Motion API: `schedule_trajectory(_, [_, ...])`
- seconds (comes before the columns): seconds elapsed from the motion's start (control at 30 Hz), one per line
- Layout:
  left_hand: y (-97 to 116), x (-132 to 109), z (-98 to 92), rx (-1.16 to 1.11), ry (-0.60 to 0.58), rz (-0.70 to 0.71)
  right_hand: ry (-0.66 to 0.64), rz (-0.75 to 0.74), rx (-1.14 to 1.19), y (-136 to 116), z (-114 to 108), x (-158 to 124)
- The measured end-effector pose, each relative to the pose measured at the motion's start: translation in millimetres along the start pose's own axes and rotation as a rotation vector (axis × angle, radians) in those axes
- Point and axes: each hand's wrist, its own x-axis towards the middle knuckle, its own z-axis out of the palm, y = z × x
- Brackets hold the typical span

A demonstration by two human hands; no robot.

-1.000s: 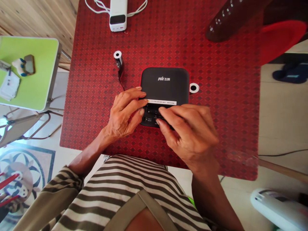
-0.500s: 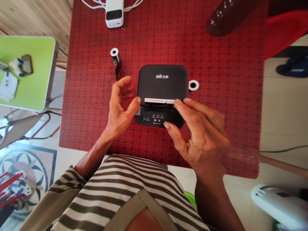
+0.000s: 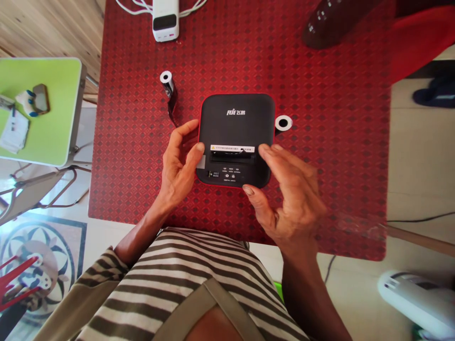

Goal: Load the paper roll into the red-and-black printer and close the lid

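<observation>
A black thermal printer (image 3: 234, 128) with a red rim lies on the table, white lettering on its lid. Below a white label strip is its dark paper slot, and several small markings sit near the front edge. My left hand (image 3: 177, 163) grips the printer's left side, its thumb on the top edge and the fingers along the side. My right hand (image 3: 293, 196) is at the front right corner, thumb and fingers apart, fingertips at the lid's right edge. A paper roll (image 3: 283, 123) stands just right of the printer. Another paper roll (image 3: 166, 78) with a dark loose strip stands to the left.
A white power bank (image 3: 166, 21) with white cables is at the back of the red patterned table (image 3: 124, 156). A dark bottle (image 3: 327, 23) lies at the back right. Left is a green table (image 3: 53, 132) with a phone and papers; a red chair (image 3: 419, 42) is at right.
The gap across the printer's lid by the slot has closed, and the lid now looks flush. My right hand has drawn in slightly left; my left fingers have come against the printer's side.
</observation>
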Motion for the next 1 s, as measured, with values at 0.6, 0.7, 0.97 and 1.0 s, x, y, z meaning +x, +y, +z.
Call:
schedule_trajectory(0.6, [15,-18,5.9,-0.287,0.039,-0.06,0.155,0.243,0.093,13,64,-66])
schedule_trajectory(0.7, [15,-20,11.7,-0.334,0.06,-0.068,0.145,0.242,0.061,17,69,-71])
schedule_trajectory(0.97, [6,-20,17.5,-0.374,0.071,-0.016,0.144,0.215,0.068,17,71,-70])
schedule_trajectory(1.0, [4,-20,18.1,-0.369,0.075,-0.004,0.149,0.215,0.072,17,71,-69])
